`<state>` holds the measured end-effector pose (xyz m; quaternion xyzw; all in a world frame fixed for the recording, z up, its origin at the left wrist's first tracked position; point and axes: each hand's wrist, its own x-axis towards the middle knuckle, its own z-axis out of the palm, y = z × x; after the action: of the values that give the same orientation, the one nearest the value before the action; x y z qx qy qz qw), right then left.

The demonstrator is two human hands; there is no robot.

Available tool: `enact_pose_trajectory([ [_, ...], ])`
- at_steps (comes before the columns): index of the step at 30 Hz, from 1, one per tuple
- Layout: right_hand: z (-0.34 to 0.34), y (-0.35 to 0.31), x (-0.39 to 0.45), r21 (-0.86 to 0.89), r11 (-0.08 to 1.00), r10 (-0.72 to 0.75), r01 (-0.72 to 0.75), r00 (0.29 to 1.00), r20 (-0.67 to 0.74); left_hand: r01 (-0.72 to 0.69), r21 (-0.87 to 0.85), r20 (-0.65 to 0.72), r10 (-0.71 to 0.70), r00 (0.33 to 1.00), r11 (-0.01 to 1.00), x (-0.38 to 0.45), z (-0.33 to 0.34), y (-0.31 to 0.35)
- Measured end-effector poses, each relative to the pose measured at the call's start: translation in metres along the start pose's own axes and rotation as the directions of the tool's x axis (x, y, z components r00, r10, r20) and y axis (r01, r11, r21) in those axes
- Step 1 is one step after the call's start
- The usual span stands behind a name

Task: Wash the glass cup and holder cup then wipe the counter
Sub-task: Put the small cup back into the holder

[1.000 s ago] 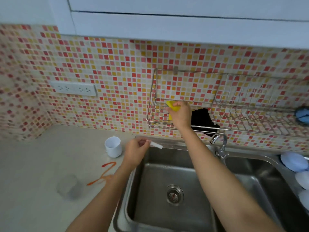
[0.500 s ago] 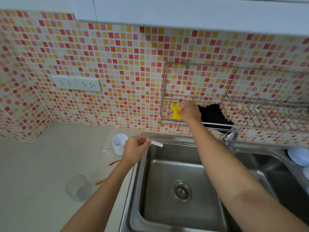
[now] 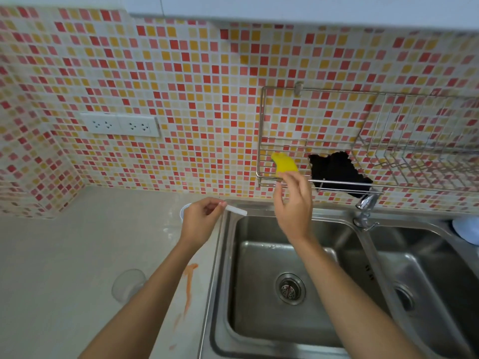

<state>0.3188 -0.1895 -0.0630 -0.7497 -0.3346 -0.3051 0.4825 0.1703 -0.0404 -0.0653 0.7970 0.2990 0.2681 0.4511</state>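
Note:
My right hand [image 3: 294,203] holds a yellow sponge [image 3: 283,163] by its lower edge, just in front of the wire rack [image 3: 261,141] on the tiled wall. My left hand [image 3: 201,221] pinches a small white stick-like object [image 3: 236,210] above the sink's left rim. The white holder cup [image 3: 184,209] stands on the counter behind my left hand and is mostly hidden by it. A clear glass cup [image 3: 128,283] stands on the counter [image 3: 64,255] beside my left forearm. An orange streak [image 3: 189,283] marks the counter near the sink edge.
A double steel sink [image 3: 259,320] fills the lower right, with a tap [image 3: 366,206] between the basins. A black cloth [image 3: 337,172] lies in the rack. Pale blue dishware [image 3: 465,229] sits at the far right. A double socket [image 3: 120,124] is on the wall.
My right hand has drawn the yellow sponge out of the rack and toward me. The left hand keeps its hold on the white object. The view has shifted right and closer.

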Motion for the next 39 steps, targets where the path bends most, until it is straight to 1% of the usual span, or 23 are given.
enact_pose_trajectory([
  [1,0.004,-0.003,-0.017,0.029,1.000,0.003,-0.003,1.000,0.013,0.006,-0.001,-0.019,-0.006,1.000,1.000,0.002,-0.006,-0.003],
  [2,0.009,-0.005,-0.034,0.042,0.999,0.026,-0.029,0.997,0.067,0.011,0.004,-0.036,-0.011,0.999,1.000,0.004,-0.013,-0.007],
  [3,0.017,-0.006,-0.049,0.035,0.996,0.073,-0.079,0.985,0.154,0.017,0.010,-0.054,-0.017,0.998,1.000,0.006,-0.020,-0.013],
  [4,0.026,-0.005,-0.065,0.007,0.989,0.144,-0.151,0.956,0.256,0.026,0.010,-0.076,-0.025,0.997,1.000,0.009,-0.027,-0.020],
  [6,0.045,-0.004,-0.091,-0.044,0.954,0.285,-0.296,0.852,0.439,0.053,0.007,-0.139,-0.051,0.989,0.999,0.015,-0.042,-0.034],
  [7,0.054,-0.004,-0.100,-0.052,0.932,0.335,-0.359,0.796,0.504,0.066,0.014,-0.170,-0.062,0.983,0.998,0.018,-0.049,-0.043],
  [10,0.080,-0.011,-0.114,-0.069,0.870,0.419,-0.489,0.656,0.628,0.097,0.077,-0.208,-0.079,0.975,0.992,0.028,-0.063,-0.067],
  [12,0.099,-0.016,-0.117,-0.070,0.837,0.440,-0.543,0.591,0.676,0.097,0.132,-0.197,-0.069,0.978,0.987,0.033,-0.066,-0.080],
  [16,0.139,-0.026,-0.112,-0.016,0.805,0.423,-0.594,0.555,0.716,0.068,0.271,-0.135,-0.032,0.990,0.960,0.048,-0.066,-0.104],
  [18,0.156,-0.031,-0.107,0.006,0.773,0.426,-0.634,0.526,0.736,0.035,0.342,-0.080,-0.008,0.997,0.939,0.059,-0.063,-0.116],
  [21,0.181,-0.028,-0.106,0.028,0.769,0.402,-0.639,0.517,0.755,-0.004,0.437,0.014,-0.003,1.000,0.899,0.074,-0.057,-0.132],
  [24,0.201,-0.019,-0.110,-0.019,0.764,0.409,-0.645,0.462,0.787,-0.047,0.481,0.081,0.009,0.997,0.875,0.086,-0.052,-0.143],
  [25,0.207,-0.017,-0.111,-0.023,0.764,0.406,-0.645,0.453,0.794,-0.060,0.495,0.100,0.011,0.995,0.867,0.089,-0.051,-0.146],
  [29,0.220,-0.014,-0.112,0.013,0.758,0.379,-0.652,0.456,0.805,-0.087,0.547,0.168,-0.007,0.986,0.833,0.100,-0.049,-0.154],
  [32,0.224,-0.011,-0.116,0.004,0.748,0.390,-0.663,0.445,0.806,-0.110,0.566,0.219,-0.021,0.975,0.817,0.105,-0.048,-0.153],
  [39,0.226,-0.015,-0.118,0.005,0.739,0.396,-0.673,0.441,0.806,-0.106,0.609,0.310,-0.113,0.944,0.786,0.112,-0.046,-0.150],
])
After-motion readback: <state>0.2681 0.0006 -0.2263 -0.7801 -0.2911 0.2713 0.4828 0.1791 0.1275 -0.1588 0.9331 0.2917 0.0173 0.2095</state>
